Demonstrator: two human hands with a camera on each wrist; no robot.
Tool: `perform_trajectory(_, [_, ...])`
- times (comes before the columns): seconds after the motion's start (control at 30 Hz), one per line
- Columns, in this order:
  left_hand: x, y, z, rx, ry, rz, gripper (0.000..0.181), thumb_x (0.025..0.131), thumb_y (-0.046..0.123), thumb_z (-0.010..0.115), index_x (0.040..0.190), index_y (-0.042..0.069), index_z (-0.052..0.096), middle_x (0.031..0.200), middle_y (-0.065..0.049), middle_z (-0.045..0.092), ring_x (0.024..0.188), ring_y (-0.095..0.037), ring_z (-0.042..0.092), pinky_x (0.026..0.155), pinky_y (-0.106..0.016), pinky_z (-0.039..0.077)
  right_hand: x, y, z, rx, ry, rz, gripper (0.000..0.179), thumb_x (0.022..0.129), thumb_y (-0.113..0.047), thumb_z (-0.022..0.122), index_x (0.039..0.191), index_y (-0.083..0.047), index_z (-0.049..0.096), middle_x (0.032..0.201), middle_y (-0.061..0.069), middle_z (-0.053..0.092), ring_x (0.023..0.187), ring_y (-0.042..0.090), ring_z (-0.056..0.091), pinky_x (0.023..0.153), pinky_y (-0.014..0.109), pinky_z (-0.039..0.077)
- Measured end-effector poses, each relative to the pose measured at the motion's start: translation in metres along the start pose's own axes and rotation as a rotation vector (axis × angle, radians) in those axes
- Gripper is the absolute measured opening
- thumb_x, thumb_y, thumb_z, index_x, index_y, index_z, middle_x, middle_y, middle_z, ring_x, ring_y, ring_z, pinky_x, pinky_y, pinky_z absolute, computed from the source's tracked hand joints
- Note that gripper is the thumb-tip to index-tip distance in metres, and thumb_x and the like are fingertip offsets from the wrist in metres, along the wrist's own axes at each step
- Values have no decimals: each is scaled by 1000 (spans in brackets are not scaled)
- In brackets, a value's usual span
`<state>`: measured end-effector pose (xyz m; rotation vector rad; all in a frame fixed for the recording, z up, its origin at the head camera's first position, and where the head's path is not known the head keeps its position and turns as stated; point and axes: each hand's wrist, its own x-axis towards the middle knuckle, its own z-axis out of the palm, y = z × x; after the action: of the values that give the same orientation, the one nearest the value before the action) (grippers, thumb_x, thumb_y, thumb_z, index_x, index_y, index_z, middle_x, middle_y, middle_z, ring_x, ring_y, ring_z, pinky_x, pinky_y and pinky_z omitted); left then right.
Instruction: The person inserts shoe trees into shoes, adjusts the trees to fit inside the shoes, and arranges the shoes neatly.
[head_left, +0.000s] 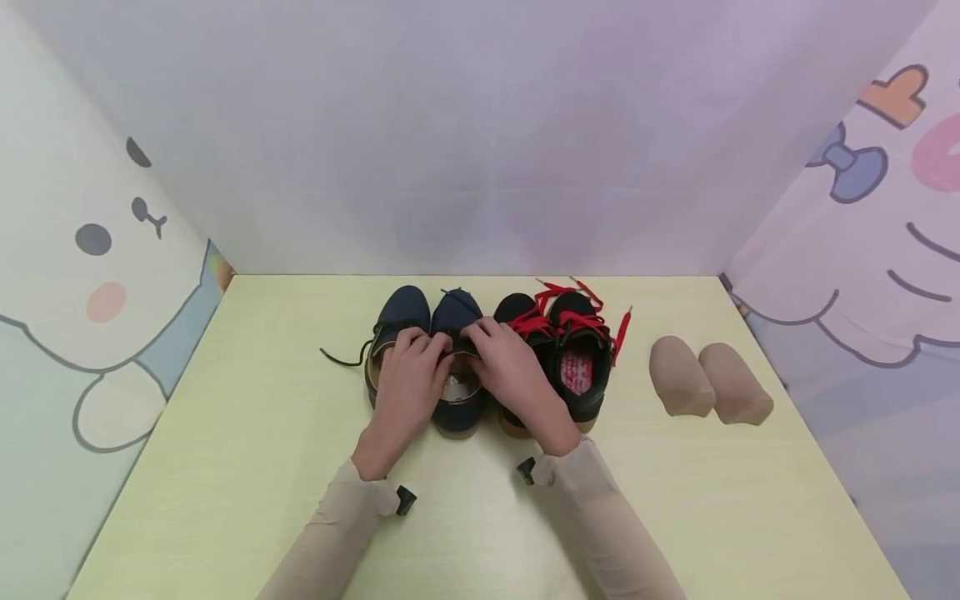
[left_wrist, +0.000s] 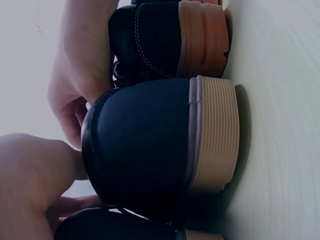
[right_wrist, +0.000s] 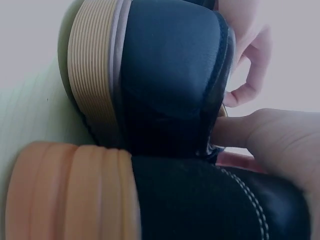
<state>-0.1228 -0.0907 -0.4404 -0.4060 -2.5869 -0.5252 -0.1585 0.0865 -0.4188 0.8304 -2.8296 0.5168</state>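
Two navy shoes stand side by side on the table, soles down, toes away from me. Both hands are at the opening of the right navy shoe (head_left: 457,417). My left hand (head_left: 408,375) reaches across the left navy shoe (head_left: 403,307) and pinches the near side of the right one's upper, by the lacing. My right hand (head_left: 517,367) pinches the opposite side, thumb at the opening. A dark lace (head_left: 453,293) lies over that shoe's toe. From behind, the left wrist view shows its heel (left_wrist: 140,135) and ribbed tan sole; the fingertips are partly hidden.
Close on the right stands a pair of black shoes (head_left: 592,400) with loose red laces (head_left: 621,337). Two beige shoe inserts (head_left: 681,379) lie farther right. Another dark lace (head_left: 341,362) trails left onto the pale table (head_left: 247,467). Printed cloth walls enclose the table.
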Motion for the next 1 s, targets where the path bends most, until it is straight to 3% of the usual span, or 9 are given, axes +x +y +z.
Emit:
perform_trajectory(0.17, [1, 2, 1, -33, 11, -6, 8, 98, 16, 72, 101, 12, 67, 96, -10, 73, 114, -34, 60, 80, -50, 53, -8, 3, -1, -5, 60, -52, 33, 99, -17, 72, 132, -12, 67, 129, 9, 69, 112, 29, 69, 98, 42, 58])
perform_trajectory(0.43, [2, 7, 1, -59, 19, -36, 6, 99, 17, 68, 101, 12, 71, 130, -12, 71, 121, -38, 62, 90, -57, 50, -19, 6, -8, -19, 141, -95, 28, 97, -13, 75, 125, -10, 70, 124, 7, 70, 110, 27, 68, 99, 43, 56])
perform_trajectory(0.67, [2, 16, 0, -13, 17, -78, 7, 100, 17, 68, 104, 13, 71, 128, -10, 72, 122, -35, 63, 95, -60, 42, -24, 9, -10, -29, 180, -105, 27, 96, -13, 75, 122, -12, 71, 122, 6, 72, 111, 27, 67, 99, 43, 55])
perform_trajectory(1.0, [4, 29, 3, 86, 71, -84, 12, 99, 19, 68, 108, 12, 72, 116, -10, 73, 111, -35, 65, 94, -60, 39, -33, 15, -10, -44, 248, -119, 22, 97, -11, 73, 119, -12, 73, 120, 6, 73, 112, 26, 68, 100, 43, 56])
